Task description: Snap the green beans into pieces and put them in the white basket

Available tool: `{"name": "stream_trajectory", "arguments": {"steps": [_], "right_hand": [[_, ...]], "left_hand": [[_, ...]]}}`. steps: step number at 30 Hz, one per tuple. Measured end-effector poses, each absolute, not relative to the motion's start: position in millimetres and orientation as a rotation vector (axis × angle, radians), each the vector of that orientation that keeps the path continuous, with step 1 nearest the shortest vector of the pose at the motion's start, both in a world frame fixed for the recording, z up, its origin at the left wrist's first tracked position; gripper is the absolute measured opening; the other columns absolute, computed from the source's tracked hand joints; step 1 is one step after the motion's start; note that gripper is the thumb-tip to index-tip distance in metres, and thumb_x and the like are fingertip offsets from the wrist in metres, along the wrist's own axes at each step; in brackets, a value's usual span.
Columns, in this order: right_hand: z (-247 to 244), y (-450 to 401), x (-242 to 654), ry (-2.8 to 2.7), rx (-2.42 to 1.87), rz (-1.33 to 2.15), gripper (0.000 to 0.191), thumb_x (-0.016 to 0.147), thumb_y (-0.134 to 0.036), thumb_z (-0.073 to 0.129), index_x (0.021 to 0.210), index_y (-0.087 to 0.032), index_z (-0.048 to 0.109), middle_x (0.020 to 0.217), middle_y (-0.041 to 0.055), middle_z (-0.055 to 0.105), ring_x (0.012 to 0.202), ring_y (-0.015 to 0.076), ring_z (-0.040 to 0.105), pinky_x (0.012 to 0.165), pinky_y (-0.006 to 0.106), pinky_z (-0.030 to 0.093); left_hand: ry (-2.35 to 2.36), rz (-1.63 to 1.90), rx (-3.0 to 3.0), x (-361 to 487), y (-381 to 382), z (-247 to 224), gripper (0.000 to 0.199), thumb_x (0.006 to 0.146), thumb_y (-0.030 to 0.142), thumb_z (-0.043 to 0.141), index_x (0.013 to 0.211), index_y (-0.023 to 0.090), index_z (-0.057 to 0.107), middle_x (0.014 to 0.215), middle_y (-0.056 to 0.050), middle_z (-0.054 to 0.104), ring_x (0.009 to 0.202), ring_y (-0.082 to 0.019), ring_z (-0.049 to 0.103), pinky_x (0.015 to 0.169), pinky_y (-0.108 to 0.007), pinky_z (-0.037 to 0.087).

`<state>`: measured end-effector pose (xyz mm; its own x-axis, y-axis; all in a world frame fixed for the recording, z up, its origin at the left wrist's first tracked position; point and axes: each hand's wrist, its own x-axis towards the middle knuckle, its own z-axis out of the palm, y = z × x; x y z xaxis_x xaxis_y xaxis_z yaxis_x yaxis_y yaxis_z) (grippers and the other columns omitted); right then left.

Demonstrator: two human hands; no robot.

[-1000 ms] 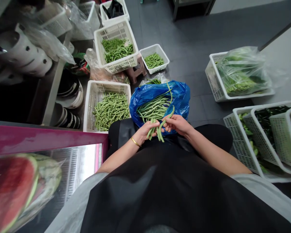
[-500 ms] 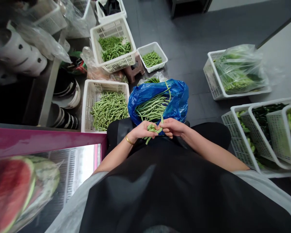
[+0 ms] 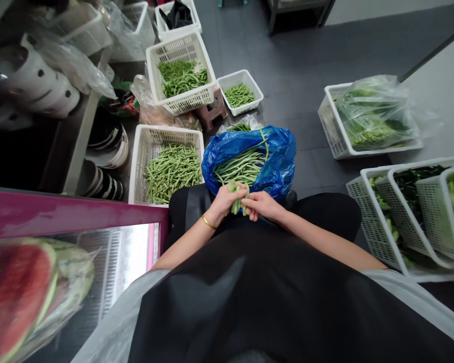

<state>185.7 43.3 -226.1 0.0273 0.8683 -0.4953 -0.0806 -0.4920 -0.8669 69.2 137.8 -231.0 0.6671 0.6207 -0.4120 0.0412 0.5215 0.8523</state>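
Hands [image 3: 224, 200], two; gold bracelet [image 3: 209, 222], one; blue bag [image 3: 282, 154], one; white baskets [image 3: 134, 161] containing green beans [image 3: 173, 170], three; white basket [image 3: 331, 132] containing bagged greens [image 3: 371, 118], one.

The left hand [image 3: 225, 198] curls around green beans [image 3: 235, 203] at the near edge of the blue bag [image 3: 278, 156], its wrist ringed by a gold bangle [image 3: 209, 222]. The right hand [image 3: 261, 205] meets it, thumb and fingers pinched together. Both bare forearms slant inward, knees apart.

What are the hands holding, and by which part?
The left hand grips a small bunch of green bean pieces near their upper ends; the right hand pinches at the bunch's side, its exact hold unclear.
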Motion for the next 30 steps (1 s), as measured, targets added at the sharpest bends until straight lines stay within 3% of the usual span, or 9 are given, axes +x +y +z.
{"name": "stream_trajectory", "arguments": {"steps": [3,5,8,10,12,15,22,26,30], "right_hand": [[-222,40,186,-1.062,-1.701,1.597,0.032,0.078,-0.045,0.059,0.065,-0.016,0.056,0.051,-0.0009,0.058,0.043,0.0109,0.057,0.042,0.021,0.044],[-210,38,194,-1.421,-1.91,1.374,0.03,0.08,-0.043,0.057,0.065,-0.016,0.059,0.058,0.0024,0.062,0.053,0.0141,0.061,0.049,0.022,0.044],[-188,34,217,-1.836,-2.076,0.761,0.026,0.085,-0.039,0.051,0.085,-0.016,0.063,0.086,0.0092,0.066,0.074,0.0182,0.063,0.062,0.025,0.043],[-178,33,231,-2.042,-1.984,0.628,0.026,0.088,-0.035,0.045,0.1,-0.017,0.06,0.098,0.0104,0.064,0.079,0.0174,0.061,0.064,0.025,0.041],[-176,33,238,-2.242,-1.815,0.749,0.024,0.089,-0.031,0.042,0.096,-0.017,0.06,0.091,0.0086,0.064,0.073,0.0157,0.059,0.061,0.024,0.038],[-186,35,232,-2.147,-1.721,0.864,0.026,0.088,-0.03,0.04,0.073,-0.017,0.057,0.069,0.005,0.06,0.062,0.0147,0.056,0.058,0.024,0.036],[-224,31,217,-0.836,-1.592,1.264,0.04,0.081,-0.056,0.039,0.066,-0.02,0.048,0.044,-0.0055,0.043,0.039,0.0105,0.045,0.045,0.024,0.04],[-217,31,256,-1.398,-1.705,1.696,0.037,0.071,-0.054,0.06,0.065,-0.018,0.063,0.046,-0.0023,0.054,0.042,0.0104,0.049,0.045,0.022,0.037],[-219,73,278,-1.793,-2.252,0.845,0.026,0.085,-0.037,0.049,0.09,-0.021,0.069,0.082,0.0055,0.068,0.072,0.0167,0.061,0.058,0.024,0.039]], "left_hand": [[0.725,0.23,1.111,68,135,-227,0.031,0.05,0.028,0.079,0.065,0.011,0.058,0.057,0.001,0.055,0.049,-0.007,0.048,0.049,-0.02,0.037],[0.72,0.174,1.164,69,136,-227,0.027,0.05,0.026,0.078,0.062,0.011,0.059,0.055,0.001,0.055,0.05,-0.007,0.048,0.05,-0.02,0.036],[0.642,0.059,1.246,69,144,-225,0.021,0.052,0.024,0.075,0.062,0.01,0.063,0.055,0.001,0.055,0.05,-0.007,0.046,0.052,-0.02,0.036],[0.554,-0.031,1.301,70,150,-221,0.02,0.053,0.023,0.075,0.064,0.01,0.064,0.055,0.001,0.055,0.05,-0.007,0.046,0.053,-0.021,0.036],[0.47,-0.112,1.338,71,153,-216,0.02,0.053,0.022,0.075,0.065,0.01,0.065,0.056,0.001,0.057,0.051,-0.007,0.046,0.054,-0.021,0.036],[0.452,-0.129,1.335,75,145,-214,0.023,0.052,0.022,0.076,0.067,0.01,0.064,0.056,0.001,0.057,0.051,-0.007,0.046,0.054,-0.021,0.036],[0.751,0.266,0.816,84,125,-232,0.025,0.056,0.025,0.072,0.064,0.014,0.051,0.05,0.005,0.047,0.043,-0.006,0.043,0.044,-0.02,0.035],[0.786,0.328,0.473,67,148,-239,0.019,0.06,0.021,0.064,0.064,0.015,0.047,0.057,0.002,0.053,0.052,-0.009,0.054,0.048,-0.021,0.044],[0.827,0.26,0.364,55,157,-243,0.021,0.059,0.016,0.064,0.077,0.015,0.053,0.067,-0.002,0.062,0.064,-0.016,0.064,0.059,-0.028,0.052]]}}
